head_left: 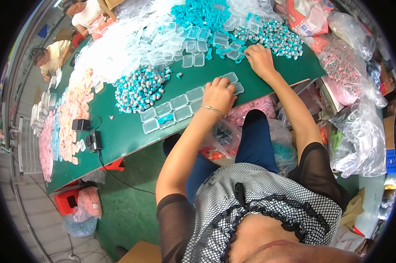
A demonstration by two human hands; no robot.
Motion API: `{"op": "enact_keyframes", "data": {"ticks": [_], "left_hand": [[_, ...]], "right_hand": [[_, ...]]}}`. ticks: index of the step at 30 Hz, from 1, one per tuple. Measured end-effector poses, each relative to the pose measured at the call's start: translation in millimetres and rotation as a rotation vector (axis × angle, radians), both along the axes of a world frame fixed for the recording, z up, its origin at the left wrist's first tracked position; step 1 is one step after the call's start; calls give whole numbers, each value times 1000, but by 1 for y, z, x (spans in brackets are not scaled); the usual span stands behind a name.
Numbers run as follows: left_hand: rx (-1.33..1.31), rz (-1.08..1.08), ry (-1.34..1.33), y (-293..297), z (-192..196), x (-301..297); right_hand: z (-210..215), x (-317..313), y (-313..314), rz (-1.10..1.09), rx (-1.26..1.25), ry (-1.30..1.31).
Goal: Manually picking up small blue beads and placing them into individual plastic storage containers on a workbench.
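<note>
A double row of small clear plastic boxes lies open along the near edge of the green table. One box at its left end holds a bundled teal cord. My left hand rests over the row's right part, fingers curled down; whatever is under the fingertips is hidden. Farther right, my right hand reaches to the edge of the heaped clear boxes and teal cords, its fingers bent together. What they pinch, if anything, is too small to tell. A large pile of teal cords lies beyond.
Grey-and-teal small parts are heaped at left and at far right. Two black devices with a cable sit near the table's left edge. Filled plastic bags crowd the right side. Two people sit across at the far left.
</note>
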State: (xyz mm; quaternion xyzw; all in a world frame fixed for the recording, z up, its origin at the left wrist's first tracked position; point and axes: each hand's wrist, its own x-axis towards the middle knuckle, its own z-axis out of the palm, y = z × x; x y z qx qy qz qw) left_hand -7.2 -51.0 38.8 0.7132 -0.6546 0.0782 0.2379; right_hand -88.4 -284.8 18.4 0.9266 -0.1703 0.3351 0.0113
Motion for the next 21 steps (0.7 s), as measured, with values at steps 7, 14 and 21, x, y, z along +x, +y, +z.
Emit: {"op": "enact_keyframes", "data": {"ticks": [7, 14, 21], "left_hand": [[40, 21, 25, 10, 4, 4], [-31, 9, 201, -10, 7, 16], [-22, -153, 116, -54, 4, 6]], "right_hand": [[14, -41, 24, 84, -105, -78], [16, -95, 18, 280, 128, -159], [9, -103, -1, 447, 377, -21]]}}
